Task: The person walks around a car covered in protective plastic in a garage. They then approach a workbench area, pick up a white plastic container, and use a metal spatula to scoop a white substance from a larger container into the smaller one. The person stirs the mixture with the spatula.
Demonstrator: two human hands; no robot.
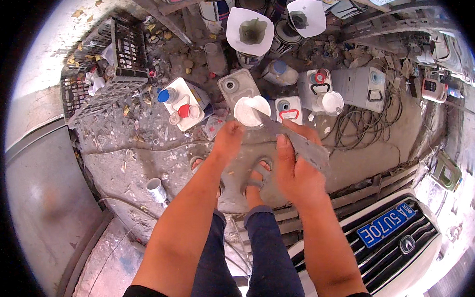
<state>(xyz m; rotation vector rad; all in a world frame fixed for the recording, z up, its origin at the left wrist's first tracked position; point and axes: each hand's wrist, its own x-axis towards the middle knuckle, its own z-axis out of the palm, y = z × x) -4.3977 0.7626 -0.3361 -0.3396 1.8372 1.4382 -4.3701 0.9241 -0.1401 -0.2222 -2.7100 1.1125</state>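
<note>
In front of me is a round white cup [245, 110] with pale material inside. My left hand [229, 142] is closed at its near left rim, with the fingertips partly hidden. My right hand [300, 169] grips a flat grey scraper [308, 150], thumb on top. The scraper's narrow end reaches over the cup's right side into its mouth. Beneath and just beyond the cup stand a grey metal can [238, 85] and a can with a red handle [289, 114].
Left are a can with blue and red caps [186, 97] and black crates [128, 48]. Paper-topped buckets [250, 32] stand at the back. Right lie coiled cables [361, 126] and a grey can [357, 87]. A white car front [400, 269] is at lower right; a small tin [155, 189] stands lower left.
</note>
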